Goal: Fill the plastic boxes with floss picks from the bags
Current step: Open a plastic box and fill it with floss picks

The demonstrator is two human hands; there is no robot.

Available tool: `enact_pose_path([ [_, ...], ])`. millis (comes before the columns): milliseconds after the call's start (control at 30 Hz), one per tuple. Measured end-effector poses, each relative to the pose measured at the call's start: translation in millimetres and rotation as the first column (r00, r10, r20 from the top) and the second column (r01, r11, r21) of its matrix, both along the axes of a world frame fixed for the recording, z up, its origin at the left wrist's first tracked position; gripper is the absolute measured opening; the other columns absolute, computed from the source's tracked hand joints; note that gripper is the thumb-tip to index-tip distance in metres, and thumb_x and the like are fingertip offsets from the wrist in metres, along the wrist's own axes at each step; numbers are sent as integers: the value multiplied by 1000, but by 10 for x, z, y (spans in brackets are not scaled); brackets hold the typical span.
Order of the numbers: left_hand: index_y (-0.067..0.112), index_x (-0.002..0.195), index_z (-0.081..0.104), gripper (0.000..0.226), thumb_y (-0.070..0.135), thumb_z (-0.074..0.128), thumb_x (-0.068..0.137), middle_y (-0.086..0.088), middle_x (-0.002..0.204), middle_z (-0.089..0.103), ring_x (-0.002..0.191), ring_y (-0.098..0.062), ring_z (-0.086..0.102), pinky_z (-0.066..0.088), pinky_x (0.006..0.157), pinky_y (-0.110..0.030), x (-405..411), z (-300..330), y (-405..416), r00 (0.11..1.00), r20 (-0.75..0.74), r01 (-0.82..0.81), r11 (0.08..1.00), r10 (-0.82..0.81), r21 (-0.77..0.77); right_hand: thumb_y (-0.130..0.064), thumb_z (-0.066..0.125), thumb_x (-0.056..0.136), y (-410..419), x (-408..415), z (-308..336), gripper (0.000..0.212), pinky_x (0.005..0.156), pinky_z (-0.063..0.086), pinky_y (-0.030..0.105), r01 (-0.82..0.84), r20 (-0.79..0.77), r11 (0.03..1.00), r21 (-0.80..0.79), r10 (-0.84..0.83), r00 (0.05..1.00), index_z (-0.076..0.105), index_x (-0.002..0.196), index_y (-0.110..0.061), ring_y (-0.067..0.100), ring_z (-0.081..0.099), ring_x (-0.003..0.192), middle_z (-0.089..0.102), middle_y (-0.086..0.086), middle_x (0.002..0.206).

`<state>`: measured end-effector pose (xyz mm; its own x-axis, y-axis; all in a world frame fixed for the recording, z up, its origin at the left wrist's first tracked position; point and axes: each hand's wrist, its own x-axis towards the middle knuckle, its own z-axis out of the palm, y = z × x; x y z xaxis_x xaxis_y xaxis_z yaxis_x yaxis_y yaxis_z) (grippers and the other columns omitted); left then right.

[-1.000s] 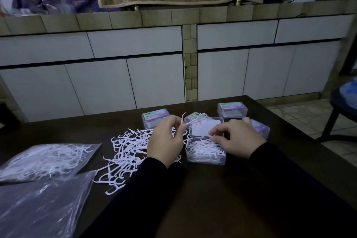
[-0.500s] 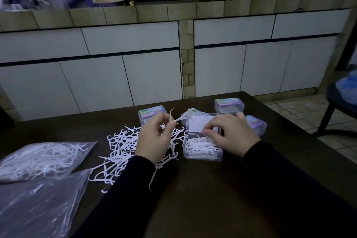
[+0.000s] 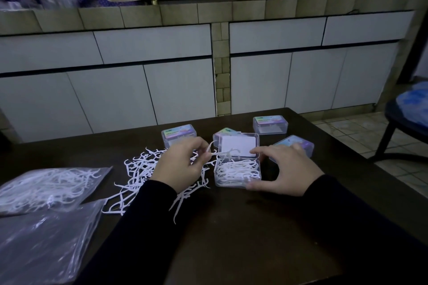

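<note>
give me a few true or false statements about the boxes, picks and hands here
1. The open box holds floss picks. True.
2. The left hand is empty. False: it pinches a pick beside the open box.
3. Loose picks lie on the table left of the open box. True.
4. The right hand is in a bag. False: it rests at the open box.
5. Every box has its lid up. False: the closed box behind is shut.
</note>
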<state>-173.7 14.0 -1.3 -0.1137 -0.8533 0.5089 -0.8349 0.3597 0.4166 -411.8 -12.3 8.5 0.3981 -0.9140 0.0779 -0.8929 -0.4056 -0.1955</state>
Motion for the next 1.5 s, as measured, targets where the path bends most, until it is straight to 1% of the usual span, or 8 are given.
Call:
enact_pose_path([
  [100, 32, 82, 50, 15, 26, 60, 91, 11, 84, 58, 83, -12, 54, 48, 73, -33, -75, 10, -4, 996, 90, -7, 1000, 5, 21, -78, 55, 71, -4, -4, -6, 83, 109, 22, 39, -13, -25, 1000, -9, 12, 1000, 31, 143, -42, 14, 35, 128, 47, -14, 139],
  [200, 29, 90, 57, 3, 30, 59, 92, 12, 90, 58, 86, -8, 52, 40, 71, -22, -150, 21, -12, 987, 160, -8, 999, 1, 46, -76, 56, 73, -12, -3, -3, 79, 109, 23, 39, 11, -33, 1000, 10, -10, 999, 33, 142, -44, 17, 31, 131, 49, -13, 138],
  [400, 29, 106, 66, 17, 30, 64, 89, 14, 95, 65, 90, -6, 54, 38, 73, -20, -179, 49, -50, 990, 138, -17, 991, -2, 136, -75, 60, 71, -64, -44, -1, 77, 107, 25, 41, 30, -8, 997, 76, -30, 1000, 35, 140, -48, 21, 27, 133, 49, -13, 138],
  [600, 38, 94, 62, 20, 30, 74, 80, 15, 81, 69, 95, -5, 58, 48, 88, -34, -83, 157, -62, 998, 47, -51, 961, 40, 271, -76, 60, 69, -106, -77, -26, 78, 104, 27, 40, 36, -9, 997, 71, -35, 999, 36, 139, -48, 22, 28, 131, 49, -12, 137],
  [800, 38, 79, 62, 14, 36, 76, 77, 17, 79, 63, 84, -5, 56, 47, 77, -27, -117, 225, -63, 996, 59, -85, 945, 70, 317, -76, 61, 69, -136, -92, -55, 77, 102, 28, 39, 26, 0, 998, 60, -26, 1000, 39, 137, -49, 21, 30, 129, 50, -13, 136],
  [1067, 29, 104, 67, 17, 37, 60, 91, 9, 105, 65, 91, -7, 56, 50, 81, -26, -501, 161, -127, 966, 257, -94, 959, 23, 267, -78, 61, 66, -199, -122, -98, 79, 101, 30, 40, 18, 8, 997, 71, -19, 1000, 40, 136, -49, 22, 30, 128, 50, -12, 135],
  [1233, 33, 115, 56, 28, 36, 64, 88, 12, 105, 65, 101, -9, 55, 48, 89, -30, -395, 196, -116, 982, 186, -61, 913, -17, 404, -79, 61, 65, -224, -134, -115, 80, 101, 29, 40, 19, 5, 997, 70, -19, 1000, 39, 136, -50, 22, 30, 129, 50, -12, 135],
  [1500, 35, 91, 64, 3, 33, 64, 89, 14, 93, 61, 79, 1, 52, 35, 65, -13, -198, 108, -113, 994, 105, -48, 929, 10, 367, -83, 58, 63, -273, -144, -159, 83, 106, 26, 44, 12, 13, 997, 75, -13, 1000, 39, 136, -50, 20, 33, 127, 52, -16, 133],
])
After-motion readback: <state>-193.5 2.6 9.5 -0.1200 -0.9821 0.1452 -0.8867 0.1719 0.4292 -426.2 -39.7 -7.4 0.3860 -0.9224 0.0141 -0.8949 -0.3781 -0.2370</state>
